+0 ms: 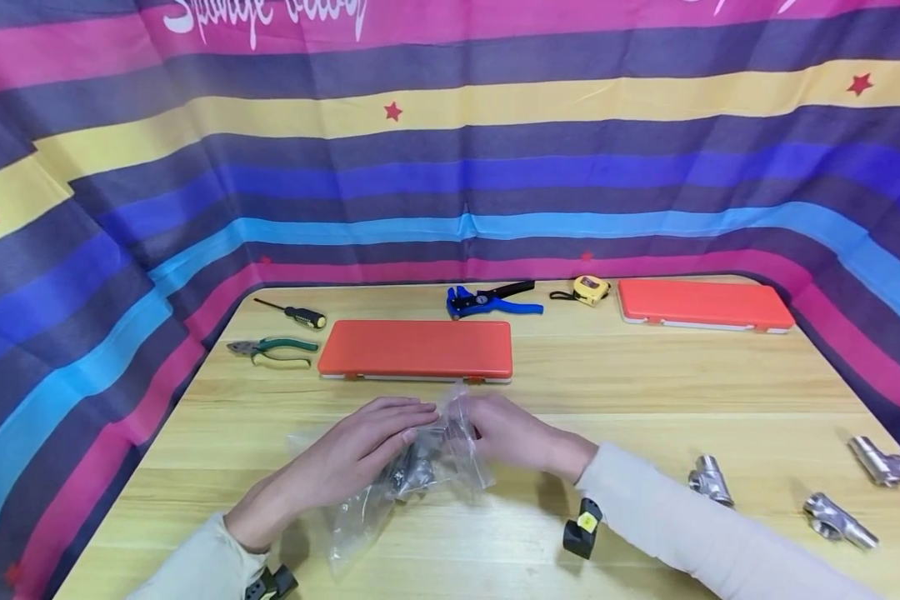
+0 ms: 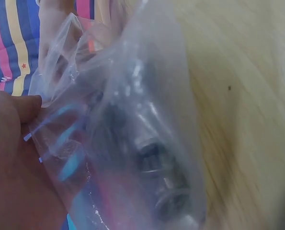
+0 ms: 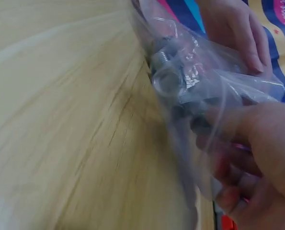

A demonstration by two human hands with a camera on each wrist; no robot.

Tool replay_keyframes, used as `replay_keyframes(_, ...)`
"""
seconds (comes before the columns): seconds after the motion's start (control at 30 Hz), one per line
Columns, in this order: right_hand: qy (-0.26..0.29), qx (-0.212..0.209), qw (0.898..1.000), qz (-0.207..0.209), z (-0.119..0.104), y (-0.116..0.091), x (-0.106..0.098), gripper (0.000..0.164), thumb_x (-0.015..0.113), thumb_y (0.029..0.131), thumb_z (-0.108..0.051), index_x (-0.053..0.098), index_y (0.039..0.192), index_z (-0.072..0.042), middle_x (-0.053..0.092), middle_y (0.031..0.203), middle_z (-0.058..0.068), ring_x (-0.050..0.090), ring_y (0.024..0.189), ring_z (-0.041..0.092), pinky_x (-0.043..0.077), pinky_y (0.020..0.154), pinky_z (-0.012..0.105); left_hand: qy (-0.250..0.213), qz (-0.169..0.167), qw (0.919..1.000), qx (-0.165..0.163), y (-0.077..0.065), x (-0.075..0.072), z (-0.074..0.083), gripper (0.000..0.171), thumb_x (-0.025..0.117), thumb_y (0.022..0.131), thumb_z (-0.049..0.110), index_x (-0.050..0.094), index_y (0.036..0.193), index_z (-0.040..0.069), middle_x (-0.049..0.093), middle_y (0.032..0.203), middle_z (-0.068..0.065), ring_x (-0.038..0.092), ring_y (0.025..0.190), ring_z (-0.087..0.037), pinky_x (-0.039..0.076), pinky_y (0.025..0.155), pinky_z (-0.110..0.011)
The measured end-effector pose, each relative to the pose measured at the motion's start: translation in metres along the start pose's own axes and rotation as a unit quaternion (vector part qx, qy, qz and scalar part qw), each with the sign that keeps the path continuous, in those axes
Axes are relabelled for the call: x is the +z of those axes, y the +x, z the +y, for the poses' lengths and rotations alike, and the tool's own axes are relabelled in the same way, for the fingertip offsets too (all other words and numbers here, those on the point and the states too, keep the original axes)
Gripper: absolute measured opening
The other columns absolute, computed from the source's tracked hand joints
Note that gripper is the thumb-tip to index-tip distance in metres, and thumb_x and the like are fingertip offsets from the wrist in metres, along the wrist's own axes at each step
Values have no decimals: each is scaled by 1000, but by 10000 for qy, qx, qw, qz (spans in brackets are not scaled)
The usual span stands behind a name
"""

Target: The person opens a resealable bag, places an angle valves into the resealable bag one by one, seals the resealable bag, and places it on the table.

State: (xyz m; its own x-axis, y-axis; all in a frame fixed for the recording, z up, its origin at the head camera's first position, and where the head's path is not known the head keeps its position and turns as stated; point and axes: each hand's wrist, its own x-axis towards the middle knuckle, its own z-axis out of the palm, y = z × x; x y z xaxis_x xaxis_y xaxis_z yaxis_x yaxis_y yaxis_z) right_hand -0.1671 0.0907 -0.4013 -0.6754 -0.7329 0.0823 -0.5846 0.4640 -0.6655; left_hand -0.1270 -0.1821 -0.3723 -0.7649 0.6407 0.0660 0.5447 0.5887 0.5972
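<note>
A clear plastic bag (image 1: 363, 517) with several shiny metal pipe fittings (image 1: 414, 473) inside stands over the table's near middle. My left hand (image 1: 367, 442) holds the bag's edge, fingers stretched across its top and thumb (image 2: 29, 106) on the film. From the other side my right hand (image 1: 506, 429) reaches into the bag's mouth. Its fingers (image 3: 231, 175) are curled behind the film, and the thumb lies against the dark end of a fitting (image 3: 199, 123). The plastic partly hides that grip. A threaded, ring-shaped fitting end (image 3: 168, 81) shows through the bag in the right wrist view.
Three metal tee fittings (image 1: 711, 481) lie at the right beyond my forearm. Behind the bag sits a red case (image 1: 416, 348), with another red case (image 1: 705, 304) at back right. Pliers (image 1: 270, 346), a screwdriver (image 1: 300, 316), a blue wire stripper (image 1: 495, 300) and a tape measure (image 1: 591, 289) lie along the back.
</note>
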Motion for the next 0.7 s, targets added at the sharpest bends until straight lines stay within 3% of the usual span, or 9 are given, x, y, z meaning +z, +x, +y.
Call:
replay_keyframes(0.07, 97, 0, 9999, -71, 3, -5, -3, 34, 74, 106, -24, 73, 139, -16, 76, 103, -3, 58, 75, 0, 55, 73, 21, 13, 27, 10000, -10, 0, 0, -1, 41, 45, 119, 33, 62, 156, 24, 59, 161, 7, 51, 154, -22, 45, 125, -56)
replay_keyframes(0.2, 291, 204, 9994, 48, 19, -28, -23, 29, 71, 107, -21, 75, 135, -13, 78, 100, -2, 56, 69, 0, 55, 65, 22, 26, 40, 10000, -69, -1, 0, -3, 41, 46, 119, 32, 64, 155, 21, 60, 160, 6, 52, 153, -23, 45, 125, -57)
replay_keyframes(0.37, 171, 988, 9924, 708, 48, -91, -66, 25, 73, 106, -24, 79, 127, -11, 79, 103, -2, 61, 74, 4, 56, 65, 23, 23, 4, 10000, -4, 3, 2, -5, 42, 46, 119, 32, 64, 154, 19, 61, 160, 6, 52, 153, -22, 45, 125, -56)
replay_keyframes(0.57, -687, 1829, 9668, 1647, 80, -187, -114, 23, 74, 106, -21, 79, 128, -16, 79, 106, -5, 64, 81, 6, 55, 66, 24, 30, 78, 10000, -46, 1, 1, -8, 40, 48, 118, 30, 65, 153, 20, 61, 159, 7, 53, 153, -22, 45, 125, -56)
replay_keyframes(0.7, -1180, 2506, 9356, 2189, 98, -253, -135, 24, 76, 104, -22, 79, 128, -17, 77, 105, -13, 63, 81, 0, 52, 62, 23, -10, 34, 10000, -15, 2, 3, -9, 40, 48, 119, 30, 65, 153, 19, 62, 158, 7, 54, 151, -22, 46, 124, -56)
